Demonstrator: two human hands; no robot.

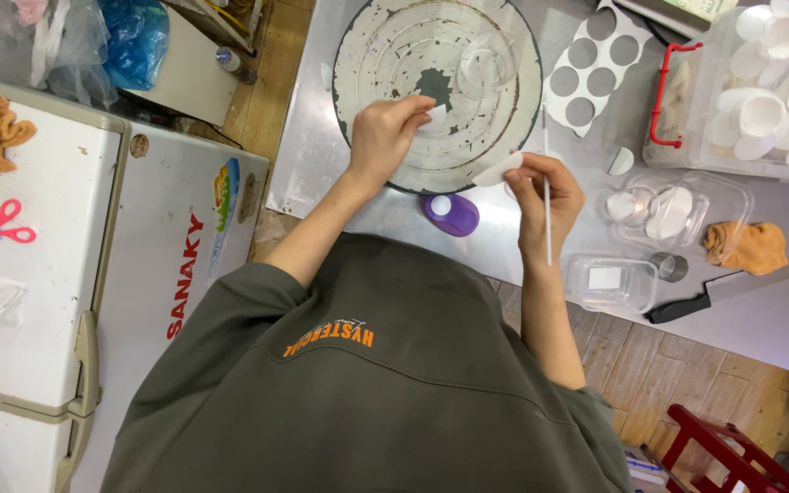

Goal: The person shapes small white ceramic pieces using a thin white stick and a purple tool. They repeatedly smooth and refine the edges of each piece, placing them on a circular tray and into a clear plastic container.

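My left hand [385,137] pinches a small white petal-shaped piece [435,117] over the near part of a round white turntable [385,55] with worn, flaking paint. My right hand [545,196] holds a thin white stick [547,205] upright between its fingers and a second white petal-shaped piece [497,170] at the fingertips, just off the turntable's near right edge. A clear round cup [486,64] stands on the turntable beyond both hands.
A purple punch tool [451,215] lies by the table edge. At right are clear boxes [678,210], a white sheet with round holes [591,68], a bin of white petals [778,73], orange cloths [749,246], a black-handled blade [687,306]. Red scissors [2,224] lie on a freezer left.
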